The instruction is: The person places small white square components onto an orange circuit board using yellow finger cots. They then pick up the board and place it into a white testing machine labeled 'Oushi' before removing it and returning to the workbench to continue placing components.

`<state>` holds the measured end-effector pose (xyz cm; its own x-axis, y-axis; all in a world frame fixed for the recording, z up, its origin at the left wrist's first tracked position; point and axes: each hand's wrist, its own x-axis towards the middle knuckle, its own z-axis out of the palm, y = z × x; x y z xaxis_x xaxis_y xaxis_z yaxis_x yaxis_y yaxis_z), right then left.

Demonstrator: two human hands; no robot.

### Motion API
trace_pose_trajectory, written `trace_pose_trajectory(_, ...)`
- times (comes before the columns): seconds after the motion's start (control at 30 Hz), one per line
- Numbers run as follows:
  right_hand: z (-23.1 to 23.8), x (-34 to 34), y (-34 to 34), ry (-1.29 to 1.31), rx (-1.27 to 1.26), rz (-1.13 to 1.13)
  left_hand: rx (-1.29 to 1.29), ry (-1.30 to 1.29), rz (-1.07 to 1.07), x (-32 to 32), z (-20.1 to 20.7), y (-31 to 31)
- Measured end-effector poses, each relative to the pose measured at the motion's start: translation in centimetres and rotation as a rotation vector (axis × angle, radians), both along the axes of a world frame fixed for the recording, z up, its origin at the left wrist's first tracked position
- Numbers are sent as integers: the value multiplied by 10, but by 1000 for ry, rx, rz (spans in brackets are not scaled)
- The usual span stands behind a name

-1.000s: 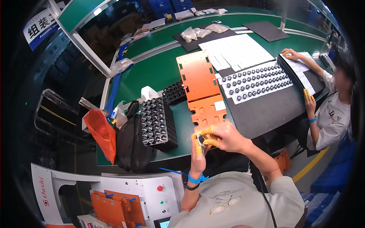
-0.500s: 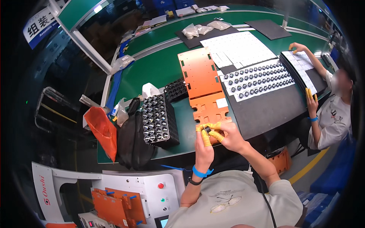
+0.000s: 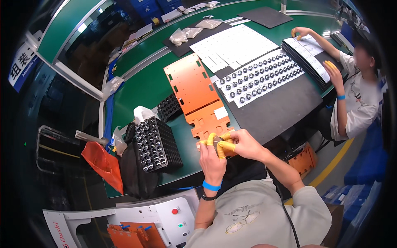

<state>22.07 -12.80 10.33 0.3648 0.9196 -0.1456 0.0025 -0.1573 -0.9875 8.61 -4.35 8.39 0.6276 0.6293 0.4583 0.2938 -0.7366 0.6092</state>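
Left hand (image 3: 213, 165) turned, small piece (image 3: 218, 141) now brownish-faced — co-worker's nearer hand (image 3: 334, 73) shifted along sheet stack (image 3: 310, 56)

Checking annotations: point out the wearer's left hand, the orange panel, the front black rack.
Left hand (image 3: 212, 163): head view, middle of the hand.
Orange panel (image 3: 192, 90): head view, flat upper section.
Front black rack (image 3: 168, 144): head view, right side wall.

Green workbench (image 3: 140, 87) is running across the room; using it as my marker. At its left end, a pale metal beam (image 3: 78, 80) is slanting in view, a white-and-blue sign (image 3: 22, 68) hanging farther left. Bright light (image 3: 82, 28) is showing above. Behind the bench, blue bins (image 3: 147, 9) are standing in gloom. Right of it, a yellow stripe (image 3: 333, 165) is crossing grey floor (image 3: 329, 152).
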Motion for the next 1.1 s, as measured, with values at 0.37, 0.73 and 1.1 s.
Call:
trace_pose_trajectory(0.37,-43,41,-37,160,-12,181,84,170,-245,-3,-13,-9)
trace_pose_trajectory(0.73,-51,16,-28,217,-60,-14,109,198,-172,-2,-21,-7)
trace_pose_trajectory(1.1,-58,79,15,-380,-185,-246,-79,-80,46,-8,-23,23)
